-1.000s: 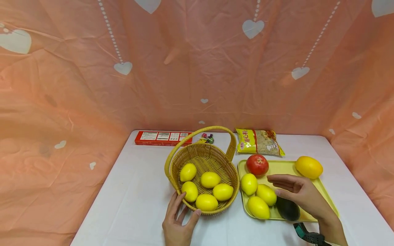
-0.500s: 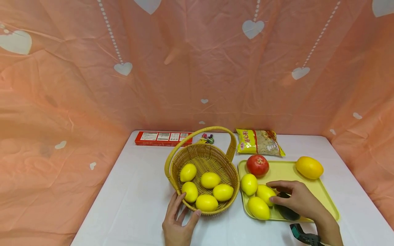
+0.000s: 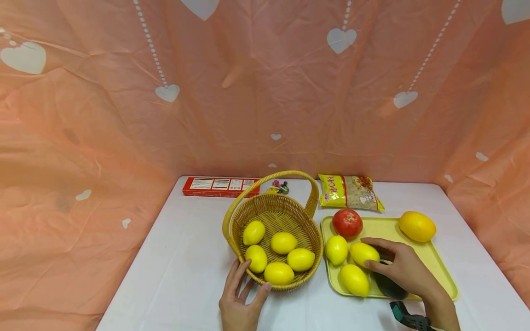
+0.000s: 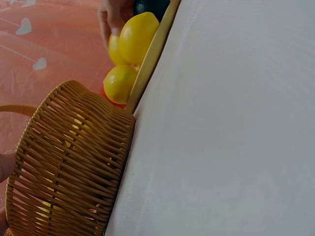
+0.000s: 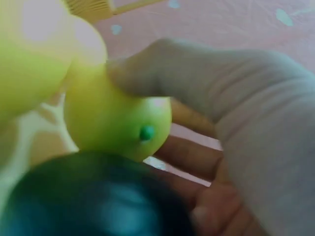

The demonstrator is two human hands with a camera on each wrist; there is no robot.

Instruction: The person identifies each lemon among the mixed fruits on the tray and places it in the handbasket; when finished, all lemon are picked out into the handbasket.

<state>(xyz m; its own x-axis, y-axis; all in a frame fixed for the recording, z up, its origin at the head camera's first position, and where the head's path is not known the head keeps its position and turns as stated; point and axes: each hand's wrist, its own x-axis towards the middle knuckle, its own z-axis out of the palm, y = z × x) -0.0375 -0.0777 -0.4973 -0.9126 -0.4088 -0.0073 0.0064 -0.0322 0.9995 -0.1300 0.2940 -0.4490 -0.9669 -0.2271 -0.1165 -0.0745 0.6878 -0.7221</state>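
Observation:
In the head view, my left hand (image 3: 242, 301) holds the near rim of a wicker basket (image 3: 236, 216). Its thumb lies against the outside, and a fingertip reaches over the edge. Several yellow lemons (image 3: 283, 242) lie inside. My right hand (image 3: 403, 269) pinches a lemon (image 3: 363, 253) between thumb and fingers over the yellow-green tray (image 3: 439, 271). Up close in the right wrist view, that lemon (image 5: 118, 118) shows a green stem spot. Two more lemons and a dark avocado (image 3: 389, 286) are beside it; the hand partly covers the avocado.
A red pomegranate (image 3: 348, 224) sits at the tray's back left corner, and a larger yellow fruit (image 3: 417, 226) at its back right. Behind stand a red box (image 3: 219, 185), small wrapped candies (image 3: 278, 187) and a yellow food bag (image 3: 351, 192). A pink heart-patterned cloth hangs behind.
My right hand has come down and left onto a lemon and taken hold of it. That lemon has shifted slightly up, and the near lemon has rolled a little right. The left hand stays put.

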